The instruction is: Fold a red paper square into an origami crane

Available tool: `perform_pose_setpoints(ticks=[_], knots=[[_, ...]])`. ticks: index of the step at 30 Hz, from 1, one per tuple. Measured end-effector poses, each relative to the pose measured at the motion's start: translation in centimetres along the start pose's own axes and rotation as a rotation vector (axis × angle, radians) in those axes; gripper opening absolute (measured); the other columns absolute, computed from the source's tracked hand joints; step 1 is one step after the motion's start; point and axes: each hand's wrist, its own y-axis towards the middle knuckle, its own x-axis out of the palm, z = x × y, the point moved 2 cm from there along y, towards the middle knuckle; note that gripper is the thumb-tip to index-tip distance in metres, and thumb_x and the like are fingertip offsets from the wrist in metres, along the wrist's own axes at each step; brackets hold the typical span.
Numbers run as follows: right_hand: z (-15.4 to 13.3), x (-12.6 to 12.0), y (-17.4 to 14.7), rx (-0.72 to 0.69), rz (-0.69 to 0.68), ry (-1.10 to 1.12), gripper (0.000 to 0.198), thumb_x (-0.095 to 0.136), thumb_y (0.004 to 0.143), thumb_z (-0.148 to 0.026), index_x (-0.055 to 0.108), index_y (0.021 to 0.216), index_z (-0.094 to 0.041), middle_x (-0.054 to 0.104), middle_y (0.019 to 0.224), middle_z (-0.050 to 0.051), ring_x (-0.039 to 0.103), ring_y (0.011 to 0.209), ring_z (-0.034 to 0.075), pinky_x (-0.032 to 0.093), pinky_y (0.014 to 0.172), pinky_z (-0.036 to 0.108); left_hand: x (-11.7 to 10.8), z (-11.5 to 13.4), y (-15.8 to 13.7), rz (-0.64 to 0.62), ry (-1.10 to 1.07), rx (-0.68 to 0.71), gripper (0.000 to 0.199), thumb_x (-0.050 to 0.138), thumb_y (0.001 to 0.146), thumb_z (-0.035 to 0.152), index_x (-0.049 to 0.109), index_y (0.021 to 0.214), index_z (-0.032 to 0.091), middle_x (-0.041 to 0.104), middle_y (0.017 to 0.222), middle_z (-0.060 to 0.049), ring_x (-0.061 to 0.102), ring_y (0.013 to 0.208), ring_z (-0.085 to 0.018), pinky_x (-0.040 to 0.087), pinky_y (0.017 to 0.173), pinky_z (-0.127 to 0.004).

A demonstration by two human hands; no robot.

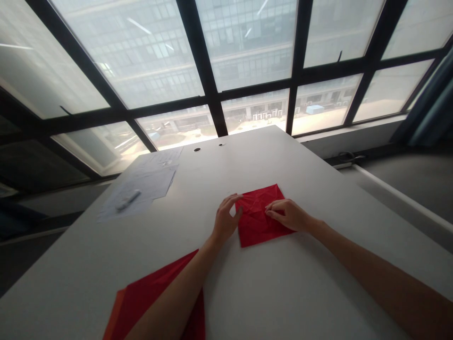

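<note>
Head view, from the left: papers lie on the white counter with what looks like a pen on them, too blurred to be sure. Nearer the person, red sheets with an orange edge lie partly under the left forearm. Next comes the left hand, its grip apart, thumb and fingers at the left edge of a creased red square. That square lies flat just right of this grip, slightly turned, with no clear long axis. On its right half rests the right hand, fingertips and thumb bunched near the middle; whether that grip has paper in it, I cannot tell. Both hands are at the square, the right reaching further in over it.
</note>
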Motion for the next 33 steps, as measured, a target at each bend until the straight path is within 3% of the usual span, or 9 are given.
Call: perform_pose_setpoints(ticks=[3,6,9,16,21,25,29,33], knots=[[1.2,0.6,-0.1,-0.048,0.074,-0.101,0.021,0.059,0.088,-0.018,0.072,0.104,-0.024,0.071,0.113,0.006,0.064,0.105,0.022,0.049,0.097,0.037,0.9,-0.1,-0.2,-0.281,0.097,0.079,0.038,0.062,0.090,0.030,0.061,0.128,0.027,0.059,0.137,-0.005,0.046,0.135,-0.025,0.035,0.115,-0.046],[2.2,0.4,-0.2,-0.064,0.059,-0.227,0.033,0.063,0.086,-0.019,0.067,0.119,-0.025,0.065,0.127,0.007,0.057,0.119,0.026,0.044,0.105,0.044,1.2,-0.2,-0.5,-0.446,0.187,0.084,0.058,0.066,0.086,0.046,0.051,0.140,0.029,0.051,0.145,-0.005,0.041,0.139,-0.026,0.025,0.120,-0.049],[2.7,-0.1,-0.4,-0.071,0.020,-0.290,0.035,0.063,0.089,-0.025,0.066,0.123,-0.026,0.063,0.131,0.007,0.054,0.122,0.028,0.042,0.106,0.048,1.3,-0.2,-0.6,-0.526,0.235,0.082,0.073,0.064,0.086,0.052,0.036,0.150,0.029,0.041,0.153,-0.005,0.031,0.145,-0.025,0.016,0.122,-0.048],[3.2,-0.7,-0.8,-0.073,0.020,-0.267,0.027,0.066,0.087,-0.025,0.072,0.113,-0.029,0.067,0.125,0.004,0.057,0.118,0.027,0.044,0.102,0.048,1.1,-0.4,-0.6,-0.599,0.230,0.077,0.057,0.052,0.096,0.035,0.034,0.150,0.033,0.034,0.156,-0.002,0.023,0.148,-0.022,0.008,0.122,-0.053],[4.0,-0.7,-0.9,-0.056,0.083,-0.168,0.020,0.069,0.085,-0.023,0.075,0.104,-0.027,0.071,0.116,0.005,0.061,0.111,0.025,0.046,0.100,0.045,1.3,-0.8,-0.4,-0.499,0.187,0.064,0.044,0.051,0.096,0.029,0.051,0.140,0.033,0.048,0.148,-0.002,0.037,0.142,-0.023,0.017,0.120,-0.054],[3.9,-0.7,-0.9,-0.083,0.088,-0.135,0.013,0.068,0.086,-0.021,0.077,0.093,-0.027,0.073,0.108,0.004,0.064,0.104,0.023,0.047,0.097,0.042,1.3,-0.9,-0.3,-0.315,0.132,0.079,0.028,0.055,0.092,0.020,0.070,0.114,0.028,0.064,0.127,-0.005,0.056,0.121,-0.023,0.041,0.109,-0.044],[3.2,-0.8,-0.9,-0.100,0.064,-0.143,0.009,0.068,0.086,-0.023,0.076,0.090,-0.026,0.073,0.104,0.005,0.063,0.101,0.022,0.047,0.095,0.040,0.9,-0.6,-0.3,-0.186,0.117,0.024,0.027,0.057,0.083,0.007,0.066,0.103,0.023,0.067,0.106,-0.005,0.061,0.103,-0.021,0.049,0.095,-0.039],[1.9,-0.4,-1.0,-0.092,0.043,-0.187,0.007,0.068,0.086,-0.027,0.075,0.086,-0.025,0.071,0.101,0.005,0.062,0.096,0.021,0.047,0.091,0.037,0.6,-0.1,-0.3,-0.201,0.171,0.031,0.023,0.052,0.080,0.003,0.064,0.083,0.021,0.068,0.100,-0.005,0.062,0.097,-0.020,0.048,0.094,-0.038]])
